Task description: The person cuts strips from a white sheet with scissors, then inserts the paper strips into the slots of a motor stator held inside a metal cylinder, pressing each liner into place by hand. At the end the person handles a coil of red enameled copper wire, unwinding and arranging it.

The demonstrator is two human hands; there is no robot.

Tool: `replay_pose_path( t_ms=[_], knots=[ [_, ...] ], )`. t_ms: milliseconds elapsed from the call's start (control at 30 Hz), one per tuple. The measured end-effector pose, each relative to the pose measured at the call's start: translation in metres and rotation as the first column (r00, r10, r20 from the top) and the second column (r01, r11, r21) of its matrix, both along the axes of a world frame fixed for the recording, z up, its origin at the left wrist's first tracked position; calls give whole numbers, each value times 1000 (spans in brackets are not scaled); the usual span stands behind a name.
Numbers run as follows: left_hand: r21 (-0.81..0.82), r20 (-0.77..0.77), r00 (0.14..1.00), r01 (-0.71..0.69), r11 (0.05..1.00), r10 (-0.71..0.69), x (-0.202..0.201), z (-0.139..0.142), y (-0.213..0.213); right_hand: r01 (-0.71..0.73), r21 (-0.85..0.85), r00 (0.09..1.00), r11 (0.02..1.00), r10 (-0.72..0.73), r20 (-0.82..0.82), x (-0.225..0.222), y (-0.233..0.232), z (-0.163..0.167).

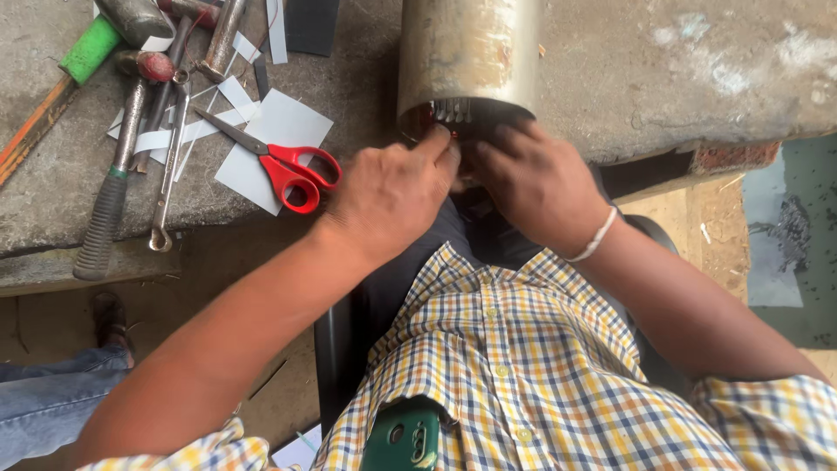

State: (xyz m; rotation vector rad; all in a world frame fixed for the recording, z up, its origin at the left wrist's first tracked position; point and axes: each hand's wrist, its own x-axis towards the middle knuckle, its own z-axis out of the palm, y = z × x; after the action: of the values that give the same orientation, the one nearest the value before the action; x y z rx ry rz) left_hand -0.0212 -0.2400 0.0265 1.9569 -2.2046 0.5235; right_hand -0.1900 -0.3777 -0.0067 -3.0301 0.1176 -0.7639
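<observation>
We press both the left hand point(388, 196) and right hand point(536, 183), fingers curled, into the steel motor housing point(466, 57) mouth; we cannot tell whether either grips anything.

Left hand: my left hand point(388, 196) curls at the open mouth of the metal cylinder point(466, 57), fingertips on its rim.
Right hand: my right hand point(536, 183) presses against the same opening, fingers tucked inside.
Bench: red-handled scissors point(283, 161) lie on cut paper pieces point(275, 131), just left of my left hand.
Tools: a spanner point(167, 170) and a hammer point(113, 187) lie further left.
</observation>
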Motion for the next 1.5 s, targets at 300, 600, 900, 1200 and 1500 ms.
replay_pose_path(
  t_ms=[300, 600, 900, 1200, 1500],
  knots=[
    [21, 121, 992, -41, 999, 38, 4, -19, -2, 223, 102, 974, 969, -225, 9, 18, 29, -1],
    [-161, 195, 981, 24, 987, 8, 8, -28, 5, 132, 70, 980, 989, -140, 139, 7, 22, -15],
    [-218, 156, 987, 62, 974, -28, 16, -31, -7, 192, 81, 965, 978, -203, 168, 10, 21, -20],
    [-96, 95, 995, 26, 995, -17, 18, -31, -8, 246, 58, 956, 968, -252, 153, 18, 25, -25],
    [-458, -475, 879, -271, 847, 24, -7, -31, 14, 15, 305, 886, 952, -154, 438, -10, 3, 30]
  ],
)
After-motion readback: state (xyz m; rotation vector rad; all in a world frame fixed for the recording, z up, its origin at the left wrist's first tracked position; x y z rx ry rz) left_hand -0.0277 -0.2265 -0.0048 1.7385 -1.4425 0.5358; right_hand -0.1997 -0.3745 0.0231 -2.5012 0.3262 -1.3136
